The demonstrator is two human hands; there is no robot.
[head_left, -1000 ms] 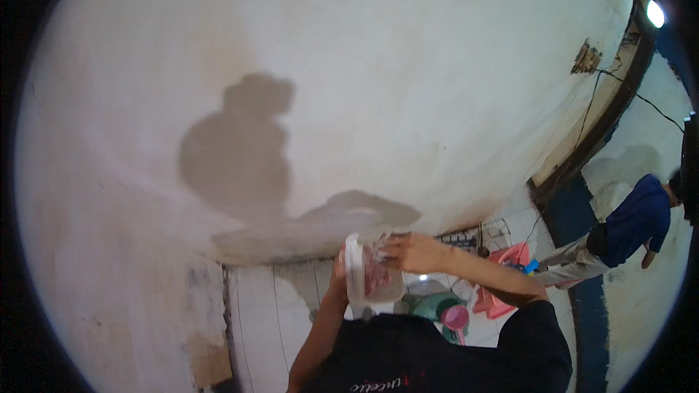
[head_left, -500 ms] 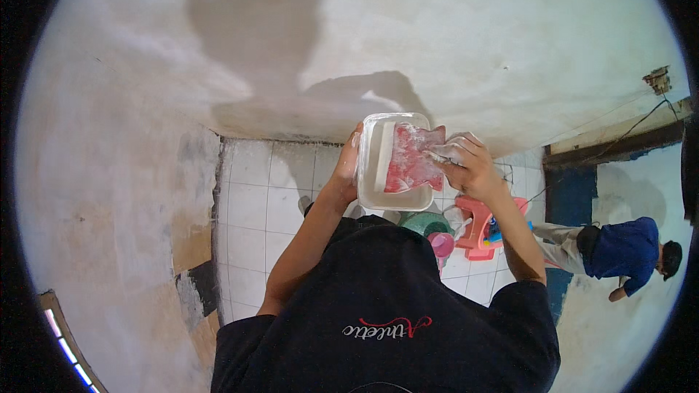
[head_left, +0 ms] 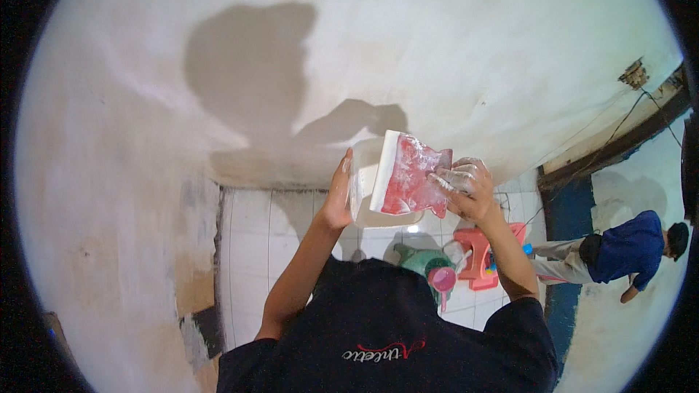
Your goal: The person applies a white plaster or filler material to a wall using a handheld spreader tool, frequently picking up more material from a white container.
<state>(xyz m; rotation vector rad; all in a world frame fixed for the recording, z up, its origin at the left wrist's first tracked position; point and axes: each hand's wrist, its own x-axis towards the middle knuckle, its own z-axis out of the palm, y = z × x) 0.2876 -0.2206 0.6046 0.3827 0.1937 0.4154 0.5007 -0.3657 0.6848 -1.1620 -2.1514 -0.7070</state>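
Note:
My left hand (head_left: pixel 338 193) grips the left side of a white rectangular plastic tub (head_left: pixel 362 207), whose inside is partly hidden. My right hand (head_left: pixel 470 188), smeared with white paste, is closed on the right end of a wide red putty spreader (head_left: pixel 416 178). White filler coats the spreader's straight left edge, and streaks of it cover the red face. The spreader lies over the tub's right part and hides it; whether they touch I cannot tell. Just beyond both hands rises the pale, patchily plastered wall (head_left: pixel 437 51).
On the white tiled floor (head_left: pixel 251 247) below stand a green basin (head_left: pixel 415 258), a pink dipper (head_left: pixel 442 278) and a pink plastic stool (head_left: pixel 477 266). Another person (head_left: pixel 626 251) in a blue shirt works at the right. Wires (head_left: pixel 626 127) hang from a hole (head_left: pixel 635 73) in the wall.
The spreader has come up off the tub's inside toward me, its coated edge now showing more thickly. Both hands and the tub sit slightly lower in view, and the view itself has shifted.

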